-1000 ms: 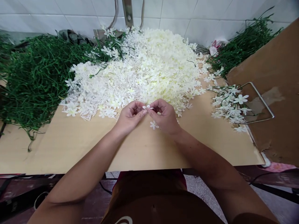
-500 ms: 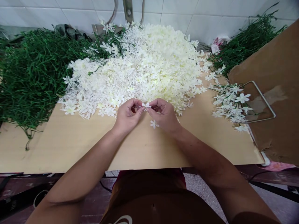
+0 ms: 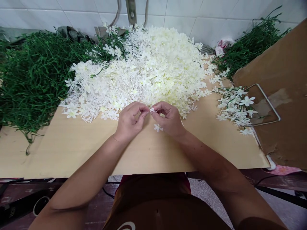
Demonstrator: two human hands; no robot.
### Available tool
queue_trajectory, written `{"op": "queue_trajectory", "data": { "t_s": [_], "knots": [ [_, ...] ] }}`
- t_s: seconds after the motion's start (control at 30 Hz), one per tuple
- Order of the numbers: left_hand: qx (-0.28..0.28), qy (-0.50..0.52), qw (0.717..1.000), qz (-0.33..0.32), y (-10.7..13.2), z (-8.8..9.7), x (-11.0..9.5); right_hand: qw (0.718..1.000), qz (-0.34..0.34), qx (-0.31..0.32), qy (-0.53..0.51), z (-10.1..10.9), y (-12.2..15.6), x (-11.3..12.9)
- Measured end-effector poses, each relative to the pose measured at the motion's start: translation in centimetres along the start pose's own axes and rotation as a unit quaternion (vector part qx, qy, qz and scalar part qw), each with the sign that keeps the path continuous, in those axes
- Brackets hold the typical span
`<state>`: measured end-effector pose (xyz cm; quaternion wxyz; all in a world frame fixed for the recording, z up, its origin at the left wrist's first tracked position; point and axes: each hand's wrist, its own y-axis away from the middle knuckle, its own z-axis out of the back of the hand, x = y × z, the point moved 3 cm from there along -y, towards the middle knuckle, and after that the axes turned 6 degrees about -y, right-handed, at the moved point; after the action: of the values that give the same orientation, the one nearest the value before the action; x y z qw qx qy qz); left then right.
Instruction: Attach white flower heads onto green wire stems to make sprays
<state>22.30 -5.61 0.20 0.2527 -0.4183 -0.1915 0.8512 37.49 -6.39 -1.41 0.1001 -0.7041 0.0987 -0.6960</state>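
Between my two hands is a small white artificial flower (image 3: 152,110), pinched at the fingertips over the front of the flower heap. My left hand (image 3: 132,118) has thumb and forefinger closed on its left side. From the right, my right hand (image 3: 169,118) grips it between thumb and forefinger. The fingers cover much of the flower. A single loose white blossom (image 3: 158,127) lies on the board just below my right hand. Directly beyond both hands rises a large heap of white and cream blossoms (image 3: 153,70) with thin pale stems.
Green artificial stems (image 3: 35,73) are piled at left, and more green stems (image 3: 254,44) lie at back right. Stemmed white flowers (image 3: 236,107) rest beside a bent metal wire frame (image 3: 271,103) against a cardboard sheet (image 3: 283,89). The tan board (image 3: 79,150) ends near my body.
The pinched flower has turned and shows less of its petals between the fingertips. My left hand's fingers have straightened slightly; both hands stay in about the same place.
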Motion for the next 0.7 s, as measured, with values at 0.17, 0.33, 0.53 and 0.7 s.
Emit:
{"op": "queue_trajectory", "data": {
  "t_s": [0.17, 0.33, 0.53, 0.7],
  "knots": [
    [0.009, 0.037, 0.999, 0.009, 0.1, -0.1, 0.2, 1.000, 0.010, 0.004, -0.002, 0.0, 0.0, 0.1],
    [0.056, 0.039, 0.998, -0.012, -0.2, -0.1, -0.2, 0.996, 0.051, -0.019, 0.069, 0.3, -0.2, 0.2],
    [0.003, -0.133, 0.988, 0.084, -5.2, 4.7, 3.8, 0.992, 0.055, -0.079, 0.087, 1.2, -0.8, -0.2],
    [-0.130, -0.216, 0.956, 0.148, -9.4, 8.9, 11.6, 0.992, 0.064, -0.080, 0.078, 1.5, -1.0, 0.0]
  ]
}}
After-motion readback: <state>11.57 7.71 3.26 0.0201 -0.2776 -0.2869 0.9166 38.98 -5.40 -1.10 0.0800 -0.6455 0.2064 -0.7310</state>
